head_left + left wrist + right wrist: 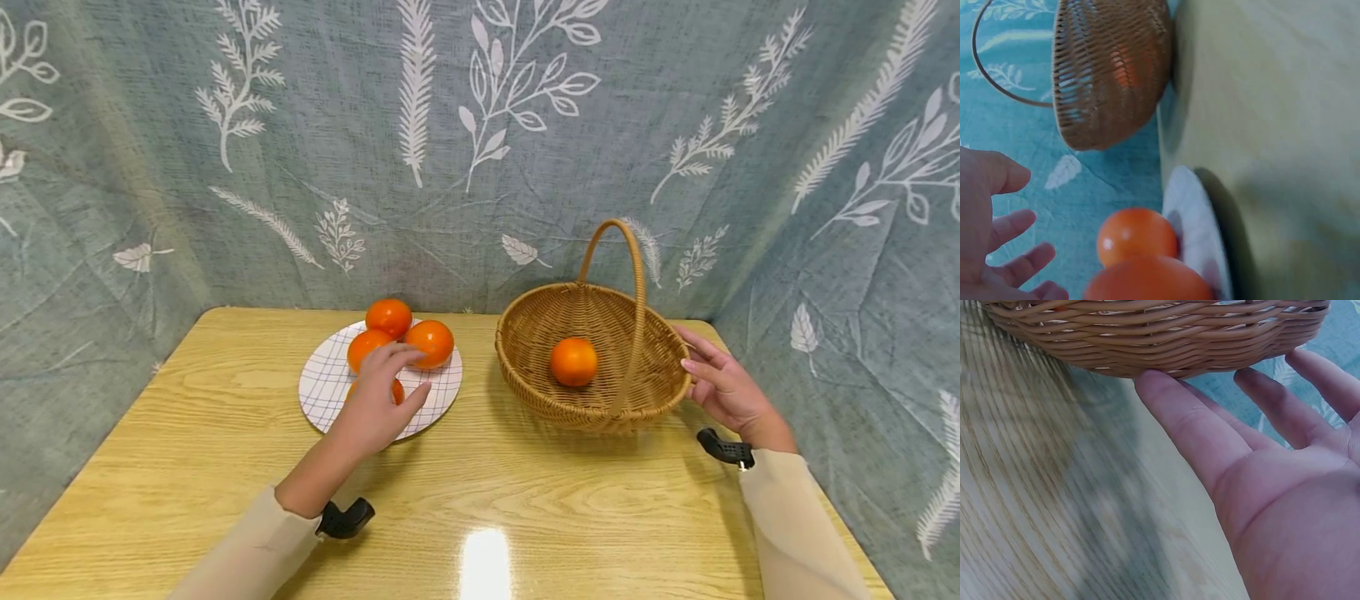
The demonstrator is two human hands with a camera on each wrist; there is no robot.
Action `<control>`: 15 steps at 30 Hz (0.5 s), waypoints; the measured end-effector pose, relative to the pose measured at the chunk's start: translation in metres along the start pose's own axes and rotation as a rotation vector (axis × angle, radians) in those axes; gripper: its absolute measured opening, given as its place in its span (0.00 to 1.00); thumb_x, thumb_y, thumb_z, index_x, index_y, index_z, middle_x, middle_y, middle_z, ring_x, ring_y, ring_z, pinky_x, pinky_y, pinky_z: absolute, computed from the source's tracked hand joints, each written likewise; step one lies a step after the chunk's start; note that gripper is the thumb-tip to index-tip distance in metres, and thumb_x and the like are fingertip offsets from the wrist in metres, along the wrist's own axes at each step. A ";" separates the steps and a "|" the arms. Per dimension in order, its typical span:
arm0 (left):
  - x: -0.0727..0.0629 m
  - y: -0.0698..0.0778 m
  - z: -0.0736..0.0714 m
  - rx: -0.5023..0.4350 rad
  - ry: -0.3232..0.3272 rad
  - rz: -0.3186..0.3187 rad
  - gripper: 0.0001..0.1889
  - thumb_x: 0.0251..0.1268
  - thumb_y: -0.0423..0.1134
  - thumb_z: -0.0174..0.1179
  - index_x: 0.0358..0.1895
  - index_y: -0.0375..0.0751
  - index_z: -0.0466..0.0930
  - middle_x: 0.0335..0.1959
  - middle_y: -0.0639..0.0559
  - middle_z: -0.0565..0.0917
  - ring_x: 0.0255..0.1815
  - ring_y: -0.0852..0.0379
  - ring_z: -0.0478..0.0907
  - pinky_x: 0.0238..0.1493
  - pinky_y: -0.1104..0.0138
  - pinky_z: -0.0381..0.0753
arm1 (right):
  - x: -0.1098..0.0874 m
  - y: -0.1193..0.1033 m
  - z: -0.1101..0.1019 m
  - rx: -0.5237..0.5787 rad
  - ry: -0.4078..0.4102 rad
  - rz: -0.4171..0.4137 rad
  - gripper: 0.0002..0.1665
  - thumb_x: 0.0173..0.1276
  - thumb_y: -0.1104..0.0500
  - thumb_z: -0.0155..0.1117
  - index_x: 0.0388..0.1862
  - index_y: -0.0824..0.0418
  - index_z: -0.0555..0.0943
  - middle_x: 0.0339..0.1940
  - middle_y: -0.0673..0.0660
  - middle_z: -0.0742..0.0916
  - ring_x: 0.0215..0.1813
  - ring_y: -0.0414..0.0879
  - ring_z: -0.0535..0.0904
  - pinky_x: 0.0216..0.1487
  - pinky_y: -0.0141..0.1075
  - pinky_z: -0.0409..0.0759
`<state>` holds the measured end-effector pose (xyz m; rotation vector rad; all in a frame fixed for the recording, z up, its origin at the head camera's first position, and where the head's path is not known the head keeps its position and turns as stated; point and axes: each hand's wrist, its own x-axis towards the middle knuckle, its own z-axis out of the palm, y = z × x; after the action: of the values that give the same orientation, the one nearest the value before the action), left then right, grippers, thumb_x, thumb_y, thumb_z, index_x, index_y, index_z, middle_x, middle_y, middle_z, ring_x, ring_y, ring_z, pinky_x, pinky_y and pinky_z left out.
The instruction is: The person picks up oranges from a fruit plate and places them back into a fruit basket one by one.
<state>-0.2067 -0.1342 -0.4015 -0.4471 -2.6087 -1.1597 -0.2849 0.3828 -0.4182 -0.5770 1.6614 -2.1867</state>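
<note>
Presumably slick, 4 oranges [434, 338] near your left hand [375, 406] (fingers spread) suit side-cupping; your right hand [726, 388] (fingers extended) touches the basket [525, 342].

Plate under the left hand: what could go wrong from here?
The left hand is over close-set orange fruits on the plate, so it might knock one off. The handle of the basket arches over its opening and could snag a hand reaching in. The right hand touches the basket's side; pushing might shift it.
</note>
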 end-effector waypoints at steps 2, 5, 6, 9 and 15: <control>-0.007 -0.006 -0.002 0.015 0.025 -0.011 0.22 0.68 0.35 0.66 0.63 0.36 0.78 0.67 0.38 0.73 0.72 0.35 0.63 0.68 0.38 0.69 | 0.000 0.000 0.001 -0.003 0.002 -0.003 0.39 0.83 0.69 0.41 0.86 0.62 0.40 0.70 0.52 0.78 0.61 0.46 0.84 0.55 0.39 0.87; -0.016 -0.013 -0.005 0.026 0.055 -0.038 0.23 0.66 0.35 0.67 0.64 0.37 0.78 0.66 0.38 0.72 0.69 0.35 0.62 0.62 0.41 0.73 | 0.001 0.001 0.001 -0.011 0.004 -0.011 0.38 0.83 0.69 0.40 0.86 0.62 0.41 0.69 0.52 0.78 0.60 0.46 0.84 0.54 0.39 0.87; -0.019 -0.015 -0.005 0.024 0.060 -0.054 0.24 0.66 0.35 0.67 0.65 0.38 0.77 0.66 0.39 0.72 0.69 0.36 0.62 0.59 0.42 0.75 | 0.001 0.001 0.001 -0.014 0.005 -0.013 0.38 0.83 0.69 0.40 0.86 0.62 0.41 0.69 0.52 0.78 0.60 0.46 0.84 0.54 0.39 0.87; -0.025 -0.019 -0.008 0.016 0.072 -0.115 0.26 0.66 0.37 0.67 0.67 0.39 0.75 0.67 0.39 0.69 0.67 0.37 0.63 0.52 0.43 0.78 | 0.001 0.001 0.001 -0.019 0.006 -0.022 0.38 0.83 0.69 0.40 0.86 0.63 0.42 0.69 0.53 0.78 0.60 0.46 0.84 0.53 0.39 0.87; -0.033 -0.029 -0.010 -0.001 0.061 -0.230 0.34 0.65 0.43 0.68 0.72 0.40 0.68 0.71 0.36 0.63 0.68 0.35 0.61 0.57 0.38 0.76 | 0.001 0.003 0.001 -0.008 0.007 -0.034 0.37 0.83 0.70 0.40 0.86 0.62 0.44 0.69 0.52 0.79 0.60 0.46 0.84 0.53 0.39 0.87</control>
<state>-0.1856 -0.1662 -0.4258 -0.1108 -2.6592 -1.2223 -0.2851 0.3811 -0.4206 -0.6050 1.6759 -2.2095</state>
